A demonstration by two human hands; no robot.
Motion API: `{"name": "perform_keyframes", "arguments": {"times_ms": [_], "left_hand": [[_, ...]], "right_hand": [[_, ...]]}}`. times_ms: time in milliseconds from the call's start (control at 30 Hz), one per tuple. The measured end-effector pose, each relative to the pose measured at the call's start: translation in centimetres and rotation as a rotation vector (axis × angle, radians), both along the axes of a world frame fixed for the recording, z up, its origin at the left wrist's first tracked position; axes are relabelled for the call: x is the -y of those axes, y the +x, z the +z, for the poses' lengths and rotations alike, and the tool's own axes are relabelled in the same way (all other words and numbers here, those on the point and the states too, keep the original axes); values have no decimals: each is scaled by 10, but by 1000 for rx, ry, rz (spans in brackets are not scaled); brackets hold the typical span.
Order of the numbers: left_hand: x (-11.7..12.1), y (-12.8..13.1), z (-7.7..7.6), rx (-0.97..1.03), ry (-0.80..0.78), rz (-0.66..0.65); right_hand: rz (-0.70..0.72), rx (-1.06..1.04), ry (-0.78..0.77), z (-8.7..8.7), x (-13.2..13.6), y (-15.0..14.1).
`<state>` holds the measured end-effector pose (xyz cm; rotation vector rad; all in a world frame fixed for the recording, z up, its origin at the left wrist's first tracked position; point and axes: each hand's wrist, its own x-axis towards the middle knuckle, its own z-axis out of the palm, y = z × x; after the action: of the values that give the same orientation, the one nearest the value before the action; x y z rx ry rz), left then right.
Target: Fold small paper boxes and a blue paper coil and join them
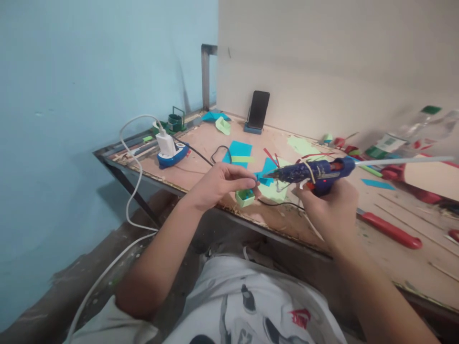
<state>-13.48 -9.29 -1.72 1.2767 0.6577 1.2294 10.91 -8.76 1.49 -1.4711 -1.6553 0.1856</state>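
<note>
My right hand (328,203) grips a dark blue glue gun (304,173) with a long white glue stick (405,162) out of its back end. The nozzle points left, close to the fingertips of my left hand (233,179). Those fingers pinch a small blue paper piece (257,177). Just below them, at the table's front edge, is a small light green paper box (245,198) with bits of blue inside; whether my fingers touch it I cannot tell. Behind lie blue paper (239,152), a light green strip (242,159) and thin red strips (270,156).
A blue power strip (174,156) with a white charger (165,143) stands at the left. A phone (258,110) leans on a stand at the back. On the right lie a red-handled knife (390,230), thin sticks (409,217) and a plastic bottle (394,138).
</note>
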Motion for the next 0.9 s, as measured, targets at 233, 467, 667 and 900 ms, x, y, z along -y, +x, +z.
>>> {"name": "perform_keyframes", "arguments": {"times_ms": [233, 467, 667, 900], "left_hand": [[-2, 1, -2, 11, -1, 10], [-3, -1, -4, 11, 15, -25], [-2, -1, -2, -21, 30, -16], [-1, -2, -2, -56, 44, -18]], "right_hand": [[4, 38, 17, 0, 0, -2], [0, 51, 29, 2, 1, -5], [11, 82, 31, 0, -1, -2], [-20, 122, 25, -1, -2, -1]]}}
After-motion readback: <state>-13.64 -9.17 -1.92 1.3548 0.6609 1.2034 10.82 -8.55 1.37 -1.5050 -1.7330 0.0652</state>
